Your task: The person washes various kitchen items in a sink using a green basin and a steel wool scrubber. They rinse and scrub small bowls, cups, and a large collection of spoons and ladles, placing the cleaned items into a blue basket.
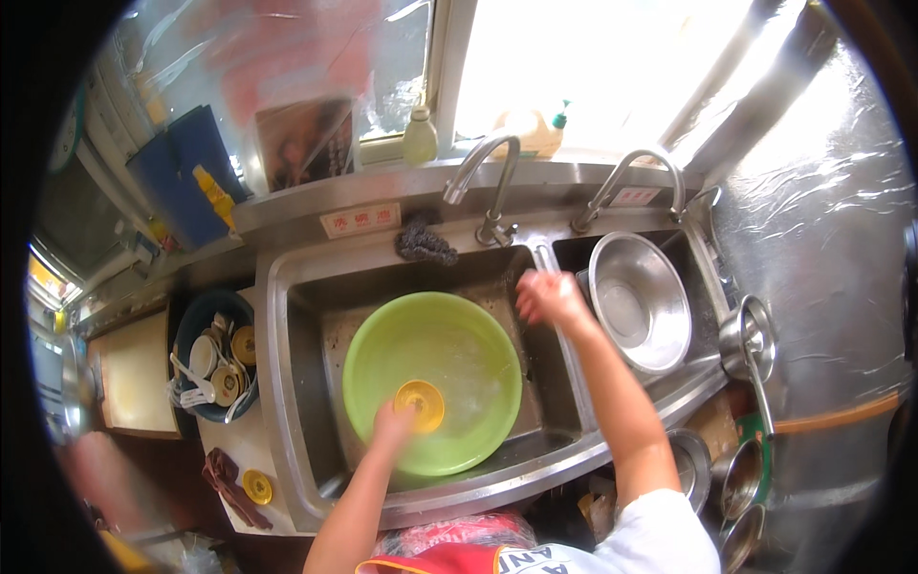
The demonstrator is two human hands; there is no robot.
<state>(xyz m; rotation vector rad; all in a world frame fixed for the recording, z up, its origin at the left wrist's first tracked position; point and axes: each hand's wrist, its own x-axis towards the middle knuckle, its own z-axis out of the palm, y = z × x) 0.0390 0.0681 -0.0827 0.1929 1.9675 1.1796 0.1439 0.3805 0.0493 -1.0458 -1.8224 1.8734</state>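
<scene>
My left hand (394, 426) grips a small yellow dish (419, 407) at its rim, low inside the round green plastic basin (362, 333). Cloudy water seems to lie in the basin, which stands in the left bowl of a stainless steel double sink (552, 412). Over the divider between the two bowls hovers my right hand (551, 298), blurred, its fingers loosely curled and apart, with nothing seen in them. Closest to it is a stainless steel basin (631, 308), tilted in the right bowl.
Two gooseneck faucets (495, 215) rise behind the sink, near a dark scouring pad (424, 242). At left, a dark tub (188, 323) holds dishes and spoons. A brown cloth (228, 484) and another yellow dish (257, 487) lie on the ledge. A steel ladle (759, 380) hangs at right.
</scene>
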